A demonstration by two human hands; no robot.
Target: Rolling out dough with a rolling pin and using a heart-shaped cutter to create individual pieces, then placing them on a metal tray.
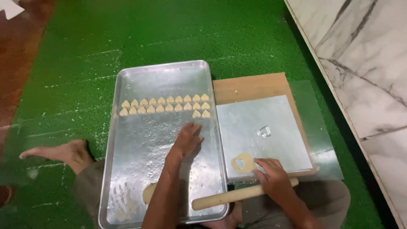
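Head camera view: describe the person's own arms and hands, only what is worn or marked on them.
Both arms are bare from the bottom of the frame to the fingertips: no sleeves, gloves or watch show. The left hand and the right hand carry no rings or bracelets that can be made out, and no markings are visible. Brownish-grey clothing shows only over the legs, below the arms.

Floor mat [190, 29]: bright green, flecked with white. Baking tray [135, 76]: silver metal. Heart-shaped dough pieces [165, 105]: pale cream. Board [250, 87]: light brown wood. Foil sheet [254, 118]: silver-grey. Rolling pin [224, 198]: pale tan. Wall [364, 55]: white marble, grey-veined.
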